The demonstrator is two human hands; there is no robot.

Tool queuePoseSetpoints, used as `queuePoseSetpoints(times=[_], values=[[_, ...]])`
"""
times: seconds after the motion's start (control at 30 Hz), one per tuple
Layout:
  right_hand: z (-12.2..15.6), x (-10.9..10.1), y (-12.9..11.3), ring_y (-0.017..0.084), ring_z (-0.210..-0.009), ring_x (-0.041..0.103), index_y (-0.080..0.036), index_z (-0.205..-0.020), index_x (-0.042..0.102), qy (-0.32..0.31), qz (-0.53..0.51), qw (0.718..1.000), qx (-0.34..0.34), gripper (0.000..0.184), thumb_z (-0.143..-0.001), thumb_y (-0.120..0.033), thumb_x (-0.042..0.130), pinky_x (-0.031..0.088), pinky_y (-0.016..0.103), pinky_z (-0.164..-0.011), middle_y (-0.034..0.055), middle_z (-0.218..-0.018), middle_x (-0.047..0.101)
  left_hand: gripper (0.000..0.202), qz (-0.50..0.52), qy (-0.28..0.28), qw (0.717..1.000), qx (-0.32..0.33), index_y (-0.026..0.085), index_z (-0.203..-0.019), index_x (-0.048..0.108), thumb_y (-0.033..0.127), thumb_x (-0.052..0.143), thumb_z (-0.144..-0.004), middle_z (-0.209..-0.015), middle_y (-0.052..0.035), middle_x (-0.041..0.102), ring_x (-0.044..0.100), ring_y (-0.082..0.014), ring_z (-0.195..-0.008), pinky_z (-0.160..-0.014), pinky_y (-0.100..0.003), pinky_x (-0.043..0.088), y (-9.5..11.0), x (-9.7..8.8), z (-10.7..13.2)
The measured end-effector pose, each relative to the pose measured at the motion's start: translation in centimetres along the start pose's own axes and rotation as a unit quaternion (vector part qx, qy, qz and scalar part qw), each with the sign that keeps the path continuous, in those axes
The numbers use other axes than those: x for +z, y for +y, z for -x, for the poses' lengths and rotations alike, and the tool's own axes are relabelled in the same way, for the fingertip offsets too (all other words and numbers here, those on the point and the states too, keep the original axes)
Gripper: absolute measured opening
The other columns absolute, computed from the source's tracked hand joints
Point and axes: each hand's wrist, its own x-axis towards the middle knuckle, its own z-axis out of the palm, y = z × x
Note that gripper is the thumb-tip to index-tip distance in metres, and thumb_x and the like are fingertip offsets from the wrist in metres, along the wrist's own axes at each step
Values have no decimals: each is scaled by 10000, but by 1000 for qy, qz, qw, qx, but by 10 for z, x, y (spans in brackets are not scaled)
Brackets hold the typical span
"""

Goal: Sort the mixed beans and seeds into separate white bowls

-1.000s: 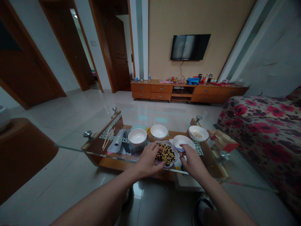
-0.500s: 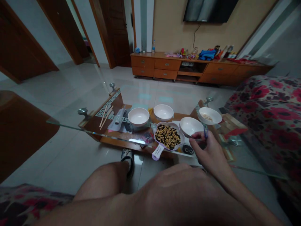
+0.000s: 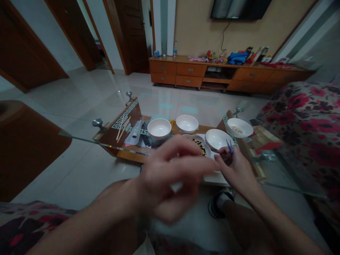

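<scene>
My right hand [image 3: 236,163] is closed on blue tweezers [image 3: 229,146], whose two prongs stand up above the fingers. It is at the near right rim of a white bowl [image 3: 216,139]. My left hand [image 3: 175,173] is raised close to the camera, blurred, its fingers loosely bent and apart, with nothing visible in them. Behind it, a scalloped dish [image 3: 206,149] of black and yellow beans is partly hidden, its handle covered. Two more white bowls, a left one [image 3: 159,128] and a middle one [image 3: 187,123], stand farther back. Pale pieces lie in the far-right bowl [image 3: 239,128].
Everything stands on a glass-topped coffee table with a sharp near edge [image 3: 106,144]. Chopsticks [image 3: 123,129] and papers [image 3: 135,132] show at its left. A flowered sofa [image 3: 305,109] borders the right. Beyond the floor is a wooden TV cabinet [image 3: 188,69].
My left arm has swung up and left from across my lap, so its hand now covers much of the bean dish. My right hand stays by the bowl with the tweezers.
</scene>
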Motion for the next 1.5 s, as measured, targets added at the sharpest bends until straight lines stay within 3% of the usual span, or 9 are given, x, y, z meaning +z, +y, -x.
queuePoseSetpoints(times=[0.1, 0.17, 0.27, 0.33, 0.43, 0.57, 1.1, 1.37, 1.5], values=[[2, 1, -1, 161, -628, 568, -217, -922, 519, -25, -14, 1000, -5, 249, -828, -445, 550, 439, 288, -593, 31, -799, 631, 238, -118, -82, 984, -102, 229, -1098, 585, 171, 534, -872, -1087, -54, 569, 592, -183, -963, -795, -321, 533, -53, 8, -10], [4, 2, -3, 159, -633, 569, -215, -955, 524, -57, -36, 997, -24, 242, -857, -436, 533, 443, 284, -594, 24, -788, 630, 277, -223, -156, 942, -198, 208, -1163, 557, 248, 539, -889, -1212, -93, 528, 594, -214, -992, -769, -327, 522, -83, 13, 1], [6, 6, -5, 163, -694, 584, -208, -994, 528, -105, -67, 990, -67, 228, -890, -409, 509, 461, 296, -632, 64, -913, 661, 343, -303, -264, 871, -283, 190, -1221, 525, 345, 514, -915, -1266, -130, 506, 609, -243, -989, -740, -319, 497, -107, 18, 19], [7, 10, -4, 169, -718, 588, -199, -1049, 533, -134, -78, 984, -86, 242, -902, -387, 495, 471, 310, -654, 84, -977, 666, 299, -321, -310, 842, -302, 178, -1151, 553, 364, 496, -924, -1182, -130, 549, 617, -256, -971, -745, -331, 486, -113, 20, 23], [7, 17, -1, 191, -750, 603, -191, -1104, 536, -167, -71, 979, -90, 278, -905, -377, 479, 482, 338, -687, 79, -948, 664, 210, -333, -338, 829, -297, 178, -1071, 581, 279, 457, -935, -1109, -118, 578, 620, -249, -965, -761, -335, 471, -115, 24, 22], [8, 23, 4, 216, -806, 623, -205, -1047, 537, -188, -59, 977, -82, 247, -888, -385, 481, 490, 373, -727, 80, -967, 664, 261, -348, -337, 825, -292, 187, -1039, 617, 212, 369, -961, -1057, -102, 601, 637, -223, -897, -741, -325, 454, -112, 30, 19], [12, 23, 0, 196, -804, 599, -211, -990, 514, -192, -73, 971, -124, 149, -894, -320, 483, 492, 343, -718, 67, -920, 644, 319, -320, -373, 831, -263, 209, -909, 709, 342, 423, -962, -973, -88, 652, 652, -224, -806, -697, -322, 445, -94, 39, 21], [13, 22, 2, 205, -852, 601, -212, -1010, 536, -192, -65, 970, -135, 148, -891, -291, 496, 500, 359, -751, 76, -976, 651, 327, -306, -373, 833, -270, 192, -897, 694, 332, 408, -973, -987, -88, 640, 648, -212, -790, -671, -306, 434, -90, 42, 21], [11, 21, 5, 204, -817, 602, -202, -1023, 520, -191, -58, 972, -121, 172, -909, -327, 486, 494, 356, -727, 76, -942, 649, 257, -310, -333, 853, -254, 184, -1007, 646, 321, 435, -954, -1141, -99, 598, 641, -199, -802, -643, -288, 433, -78, 41, 16]])
